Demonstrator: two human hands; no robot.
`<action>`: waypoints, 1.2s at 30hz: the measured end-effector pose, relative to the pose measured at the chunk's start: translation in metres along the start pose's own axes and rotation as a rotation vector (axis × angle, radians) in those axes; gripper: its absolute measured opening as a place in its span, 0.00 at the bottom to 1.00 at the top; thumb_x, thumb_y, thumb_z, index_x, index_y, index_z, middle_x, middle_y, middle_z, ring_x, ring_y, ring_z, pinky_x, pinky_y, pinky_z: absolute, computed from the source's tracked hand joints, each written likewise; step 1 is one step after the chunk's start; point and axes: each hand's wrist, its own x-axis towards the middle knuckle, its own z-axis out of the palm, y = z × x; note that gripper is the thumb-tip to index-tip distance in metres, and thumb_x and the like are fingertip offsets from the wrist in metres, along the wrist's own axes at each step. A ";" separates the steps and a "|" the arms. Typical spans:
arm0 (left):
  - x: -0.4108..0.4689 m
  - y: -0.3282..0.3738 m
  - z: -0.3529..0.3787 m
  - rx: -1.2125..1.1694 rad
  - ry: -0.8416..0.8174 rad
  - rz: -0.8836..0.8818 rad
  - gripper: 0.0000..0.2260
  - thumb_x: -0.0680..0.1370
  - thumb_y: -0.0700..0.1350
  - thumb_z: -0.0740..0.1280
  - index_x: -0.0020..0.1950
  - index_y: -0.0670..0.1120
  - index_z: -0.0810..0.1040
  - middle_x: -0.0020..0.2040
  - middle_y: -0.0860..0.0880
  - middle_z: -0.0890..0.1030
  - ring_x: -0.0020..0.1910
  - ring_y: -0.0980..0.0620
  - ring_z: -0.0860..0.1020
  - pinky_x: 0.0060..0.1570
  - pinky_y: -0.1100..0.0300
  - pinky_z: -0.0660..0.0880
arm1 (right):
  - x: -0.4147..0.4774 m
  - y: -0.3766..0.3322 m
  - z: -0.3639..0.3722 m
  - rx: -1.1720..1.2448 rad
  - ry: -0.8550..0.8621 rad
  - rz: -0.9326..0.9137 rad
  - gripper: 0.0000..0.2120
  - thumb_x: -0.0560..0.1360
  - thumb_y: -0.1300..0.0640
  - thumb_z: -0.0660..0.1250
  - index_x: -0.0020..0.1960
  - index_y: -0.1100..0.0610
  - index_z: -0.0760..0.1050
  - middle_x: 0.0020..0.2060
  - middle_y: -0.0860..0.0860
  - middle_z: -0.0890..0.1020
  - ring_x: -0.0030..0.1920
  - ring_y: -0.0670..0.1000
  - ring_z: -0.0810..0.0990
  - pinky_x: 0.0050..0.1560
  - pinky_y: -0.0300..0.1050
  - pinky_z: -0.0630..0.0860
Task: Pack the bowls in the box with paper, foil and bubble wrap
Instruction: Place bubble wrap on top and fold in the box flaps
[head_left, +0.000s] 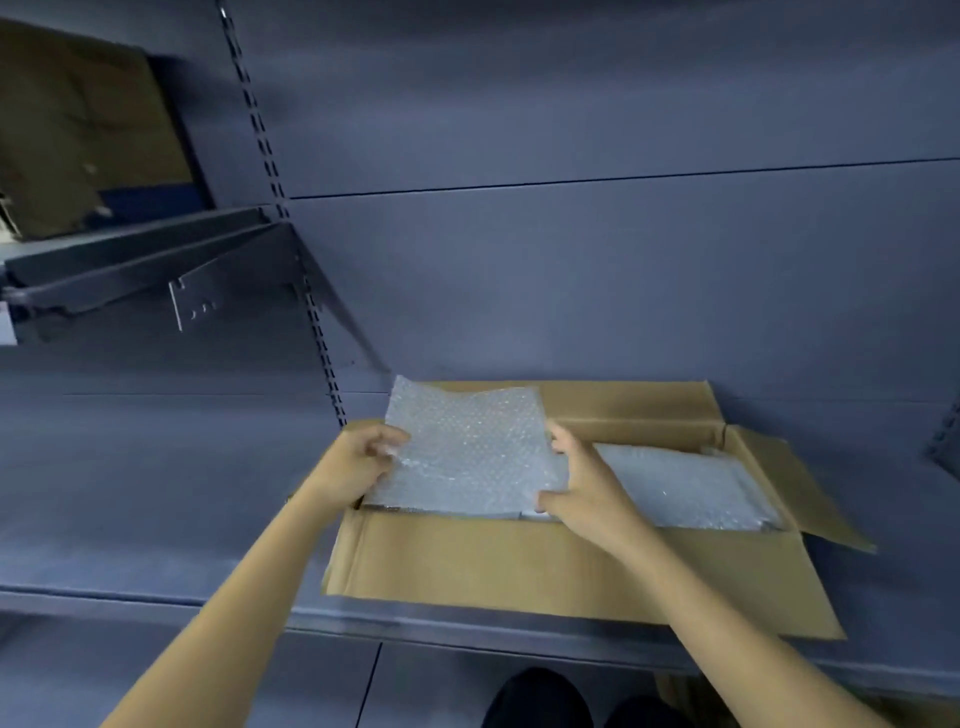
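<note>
Holding a bubble sheet (467, 452) by its side edges, both hands sit over the left half of the open box (545, 566), at lower centre of the frame. I see the left hand (363, 462) pinching the sheet's left edge, fingers curled onto it. The right hand (582, 488) grips the right edge, thumb low at the near corner and fingers higher along the side. The sheet tilts, its far edge raised in front of the box's back flap and its near edge down at the front wall. A second sheet (685, 483) lies flat inside the right half of the box, just beside the right hand. I cannot tell what lies under either sheet. The box's flaps are spread open: the front one hangs toward me and the right one sticks out to the right. The box stands on a grey shelf (156, 519), close to the back panel (571, 260). A slotted upright (291, 239) runs from the top of the frame down to the box's far left corner. At upper left a higher shelf (130, 260) carries a brown carton (67, 135). Dark shoes (540, 699) show at the bottom edge.
</note>
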 end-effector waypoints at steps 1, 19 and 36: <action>0.001 -0.003 -0.002 0.063 -0.029 -0.010 0.14 0.77 0.32 0.61 0.56 0.47 0.78 0.51 0.48 0.76 0.42 0.50 0.76 0.40 0.66 0.74 | 0.000 -0.001 0.000 -0.108 -0.040 -0.025 0.29 0.74 0.63 0.65 0.72 0.50 0.62 0.66 0.46 0.68 0.57 0.44 0.72 0.46 0.32 0.70; 0.012 0.033 0.011 0.830 -0.621 0.015 0.39 0.76 0.43 0.68 0.78 0.56 0.45 0.78 0.51 0.40 0.77 0.48 0.49 0.68 0.61 0.60 | 0.049 -0.001 0.017 -0.493 -0.100 -0.286 0.23 0.74 0.51 0.67 0.68 0.50 0.68 0.65 0.47 0.68 0.69 0.48 0.61 0.67 0.42 0.60; 0.031 0.034 0.008 0.825 -0.789 -0.039 0.44 0.73 0.40 0.68 0.75 0.64 0.42 0.77 0.54 0.36 0.77 0.49 0.44 0.70 0.53 0.63 | 0.067 0.012 0.044 -0.531 -0.102 -0.273 0.34 0.73 0.36 0.61 0.75 0.47 0.57 0.76 0.47 0.49 0.75 0.51 0.42 0.75 0.51 0.45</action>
